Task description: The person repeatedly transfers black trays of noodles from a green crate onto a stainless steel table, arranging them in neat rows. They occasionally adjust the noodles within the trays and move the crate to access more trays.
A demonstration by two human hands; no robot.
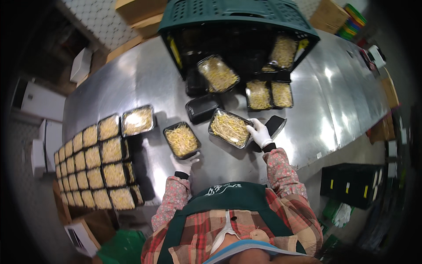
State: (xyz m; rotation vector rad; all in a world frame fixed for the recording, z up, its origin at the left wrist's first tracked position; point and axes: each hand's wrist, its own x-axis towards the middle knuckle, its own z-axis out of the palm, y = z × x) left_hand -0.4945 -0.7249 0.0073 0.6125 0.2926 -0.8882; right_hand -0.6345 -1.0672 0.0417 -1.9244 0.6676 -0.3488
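Observation:
My left hand [185, 163], in a white glove, holds the near end of a black plastic tray of bean sprouts [180, 140]. My right hand [259, 133], gloved too, grips the right edge of a second tray of bean sprouts [229, 128], which looks film-covered and slightly tilted. Just beyond it, a black tray [202, 109] shows only its dark outside. Another dark tray [275, 126] lies at the right hand, partly hidden by it. Two upright sprout trays [258, 95] stand side by side farther back on the steel table [204, 171].
Stacked rows of sprout trays [113, 175] fill the table's left end. At the far side a green plastic crate [237, 13] lies with its opening towards me, several sprout trays in and before it. Cardboard boxes [141, 13] stand behind; a dark crate [351, 184] sits off the right edge.

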